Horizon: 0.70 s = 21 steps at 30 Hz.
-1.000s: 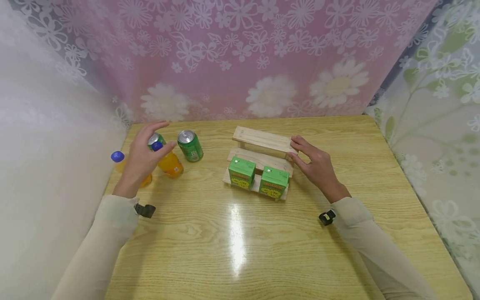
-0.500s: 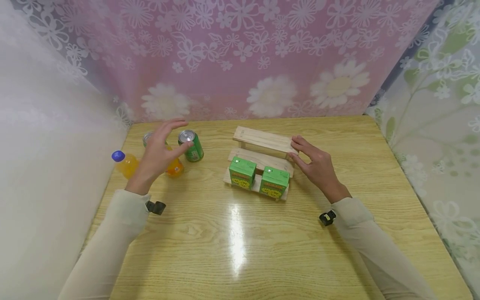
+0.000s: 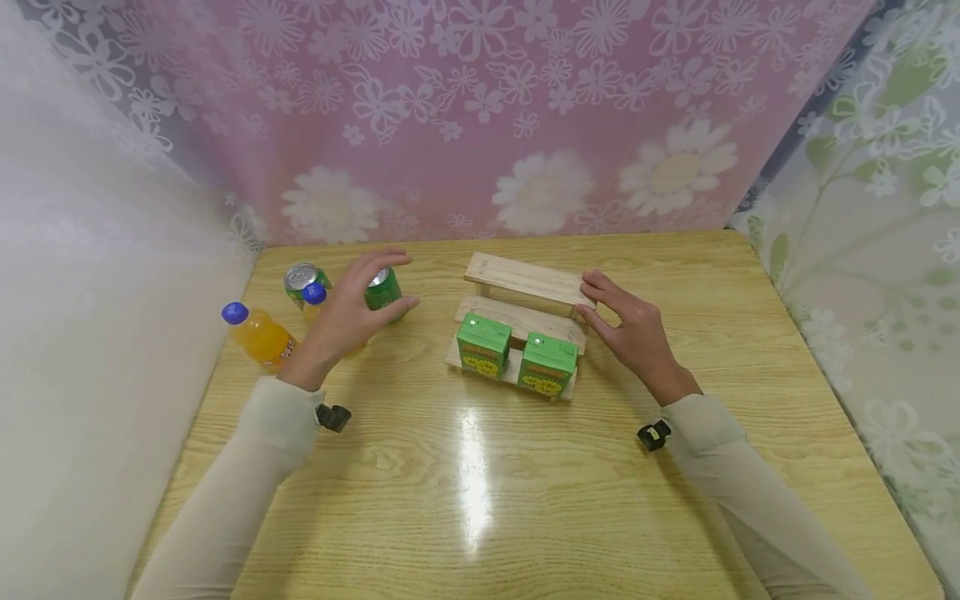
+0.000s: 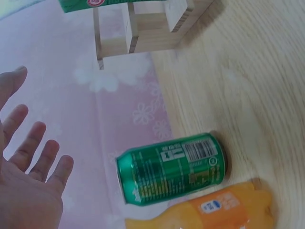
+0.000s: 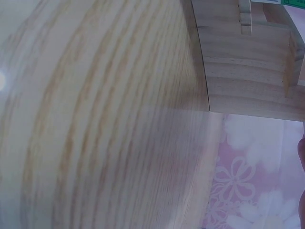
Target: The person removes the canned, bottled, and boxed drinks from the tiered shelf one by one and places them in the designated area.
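My left hand [image 3: 341, 321] hovers with fingers and thumb spread, overlapping a green drink can [image 3: 386, 293] in the head view. The left wrist view shows that can [image 4: 171, 169] upright on the table, apart from the fingers, with an orange drink bottle [image 4: 224, 210] beside it. On the right, my right hand [image 3: 633, 333] holds the end of the top step of a small wooden three-step rack [image 3: 528, 279], thumb at the front edge and fingers on top. Two green drink cartons [image 3: 483, 348] stand on its lowest step. Most of the right hand is outside the right wrist view.
Another green can [image 3: 303, 279] and a blue-capped orange drink bottle [image 3: 262, 335] stand at the table's left. A second bottle's blue cap [image 3: 314, 293] shows behind my left hand. Flowered curtains [image 3: 540, 125] border the wooden table [image 3: 420, 483].
My left hand has moved rightward, past the left can and the bottles to the right-hand can. My right hand, the rack and the cartons have stayed in place.
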Available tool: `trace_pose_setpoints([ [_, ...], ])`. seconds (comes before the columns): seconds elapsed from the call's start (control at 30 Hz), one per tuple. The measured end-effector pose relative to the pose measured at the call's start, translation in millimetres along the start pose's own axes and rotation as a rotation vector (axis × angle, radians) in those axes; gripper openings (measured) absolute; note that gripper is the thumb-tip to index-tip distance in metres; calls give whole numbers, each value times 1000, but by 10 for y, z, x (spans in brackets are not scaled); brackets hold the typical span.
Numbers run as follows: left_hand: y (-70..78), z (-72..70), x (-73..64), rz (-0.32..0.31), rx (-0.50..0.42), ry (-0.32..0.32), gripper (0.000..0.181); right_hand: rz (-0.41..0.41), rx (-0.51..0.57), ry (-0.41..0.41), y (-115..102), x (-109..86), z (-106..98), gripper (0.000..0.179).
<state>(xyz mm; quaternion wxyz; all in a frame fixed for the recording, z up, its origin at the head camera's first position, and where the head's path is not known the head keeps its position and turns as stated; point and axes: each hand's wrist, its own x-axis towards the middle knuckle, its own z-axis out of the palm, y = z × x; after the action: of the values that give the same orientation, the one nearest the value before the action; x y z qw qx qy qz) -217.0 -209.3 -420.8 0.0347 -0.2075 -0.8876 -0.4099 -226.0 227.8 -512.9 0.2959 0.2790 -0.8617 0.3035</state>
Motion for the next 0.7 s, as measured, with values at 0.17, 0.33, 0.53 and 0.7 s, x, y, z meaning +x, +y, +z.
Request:
trace_pose_setpoints([
  [0.17, 38, 87, 19, 9, 16, -36, 61, 6, -5, -3, -12, -3, -12, 45],
  [0.33, 47, 187, 35, 14, -20, -84, 62, 10, -5, -6, -16, -4, -17, 45],
  [0.53, 46, 306, 47, 15, -66, -126, 61, 12, -5, -5, -15, -2, -9, 45],
  [0.7, 60, 384, 44, 14, -99, -147, 60, 13, -5, -6, -20, 3, -12, 45],
])
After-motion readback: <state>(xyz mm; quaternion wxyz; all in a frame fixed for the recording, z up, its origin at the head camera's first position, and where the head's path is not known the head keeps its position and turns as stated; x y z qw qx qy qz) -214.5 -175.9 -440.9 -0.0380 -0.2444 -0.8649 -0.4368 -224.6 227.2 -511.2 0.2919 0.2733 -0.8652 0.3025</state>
